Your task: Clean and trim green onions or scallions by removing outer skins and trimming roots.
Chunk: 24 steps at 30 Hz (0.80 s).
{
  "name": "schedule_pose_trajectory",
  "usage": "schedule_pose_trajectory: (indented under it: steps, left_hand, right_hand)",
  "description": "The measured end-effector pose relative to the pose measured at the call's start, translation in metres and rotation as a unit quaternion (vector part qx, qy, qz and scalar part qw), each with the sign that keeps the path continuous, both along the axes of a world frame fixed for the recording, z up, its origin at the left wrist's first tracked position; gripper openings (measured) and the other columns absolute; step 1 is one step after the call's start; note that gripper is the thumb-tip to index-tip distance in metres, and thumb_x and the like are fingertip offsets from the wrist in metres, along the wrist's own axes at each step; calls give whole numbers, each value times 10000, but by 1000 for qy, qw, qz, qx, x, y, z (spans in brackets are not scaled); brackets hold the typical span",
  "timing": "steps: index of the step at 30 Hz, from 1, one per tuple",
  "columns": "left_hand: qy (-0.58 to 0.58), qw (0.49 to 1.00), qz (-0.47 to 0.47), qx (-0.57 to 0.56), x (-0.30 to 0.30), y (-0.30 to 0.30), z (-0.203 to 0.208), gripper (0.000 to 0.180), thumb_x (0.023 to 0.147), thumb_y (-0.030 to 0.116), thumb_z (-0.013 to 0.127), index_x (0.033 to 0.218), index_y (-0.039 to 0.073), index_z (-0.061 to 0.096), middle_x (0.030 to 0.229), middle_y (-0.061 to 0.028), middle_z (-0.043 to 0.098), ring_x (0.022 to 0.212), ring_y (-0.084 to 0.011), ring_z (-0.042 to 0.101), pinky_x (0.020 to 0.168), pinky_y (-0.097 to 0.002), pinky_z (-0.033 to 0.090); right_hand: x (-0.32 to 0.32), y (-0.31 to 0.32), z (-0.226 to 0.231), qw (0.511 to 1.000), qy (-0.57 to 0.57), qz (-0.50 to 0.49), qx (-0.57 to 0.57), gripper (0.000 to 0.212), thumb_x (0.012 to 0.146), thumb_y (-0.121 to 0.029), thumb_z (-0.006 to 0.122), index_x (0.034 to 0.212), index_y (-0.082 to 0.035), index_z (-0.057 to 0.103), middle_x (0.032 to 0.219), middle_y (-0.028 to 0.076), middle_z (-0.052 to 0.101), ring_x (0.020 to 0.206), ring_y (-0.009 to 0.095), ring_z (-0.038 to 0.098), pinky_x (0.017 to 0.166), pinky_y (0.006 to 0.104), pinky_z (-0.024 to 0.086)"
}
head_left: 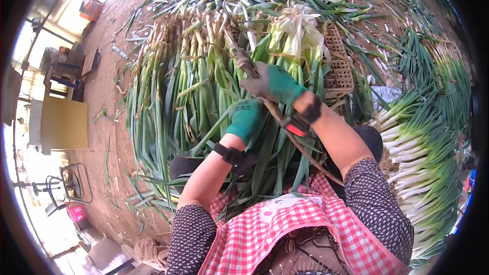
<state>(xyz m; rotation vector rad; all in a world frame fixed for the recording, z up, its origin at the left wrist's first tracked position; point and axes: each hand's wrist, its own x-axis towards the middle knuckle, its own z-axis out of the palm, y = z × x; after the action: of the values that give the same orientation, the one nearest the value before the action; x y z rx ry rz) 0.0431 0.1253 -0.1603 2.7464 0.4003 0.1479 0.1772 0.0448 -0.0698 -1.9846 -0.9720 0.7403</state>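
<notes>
Right hand [272, 84], gloved in green, wraps its fingers round a dirt-brown rod [245, 63] that points away from the wearer. Left hand [248, 117], in a matching glove, sits just below, knuckles up; its fingertips are hidden from me, so I cannot tell what they pinch, though a long leaf [213, 132] juts out beside it.

Long green onions [201, 61] lie packed in front of the person, root ends on the far side, leaves draping toward the lap. With the 2 gloves this close, my first worry is the rod: if it twists in that soiled palm, it could knock the left hand or bruise the nearest stalks.

Below the grip, a thin brown line [311, 157], perhaps a hose or cord, slants toward the checked apron [244, 234]. Loose leaves crowd it, so a sharp pull might snag them and drag stalks out of line. Bent leaves under the left wrist could also tear if that arm presses down.

On the right, white-stemmed onions [412, 158] are laid in a row near the dark right knee [369, 140]; a careless shift of that leg might scatter them. Stalks with pale, papery skins [300, 28] lean close to a tan plastic crate [340, 79], whose lattice could catch those skins.
</notes>
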Motion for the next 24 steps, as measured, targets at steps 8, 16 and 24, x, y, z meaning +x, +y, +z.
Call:
schedule_pose_trajectory:
  steps: [8,16,24]
  left_hand:
    - [-193,937,270,107,3,112,21,370,816,283,623,1030,-16,585,962,-240,636,965,-389,586,834,-441,464]
    - [-41,920,286,-264,29,121,-38,460,733,288,641,1080,-12,611,890,-223,663,785,-394,633,765,-417,504]
    - [-227,969,-10,-94,3,124,-56,323,626,99,731,914,46,593,798,-149,587,833,-361,559,718,-395,476]
  right_hand:
    - [-11,-37,-43,974,-129,-85,-164,605,751,-432,602,1116,47,545,999,275,633,954,419,617,846,446,482]
    - [-10,-74,-27,960,-150,-82,-223,625,761,-511,617,1081,24,567,926,247,645,879,392,635,765,441,492]
    - [-63,-36,7,972,-62,108,-200,589,771,-494,605,1103,-10,563,854,216,645,833,383,632,724,426,480]
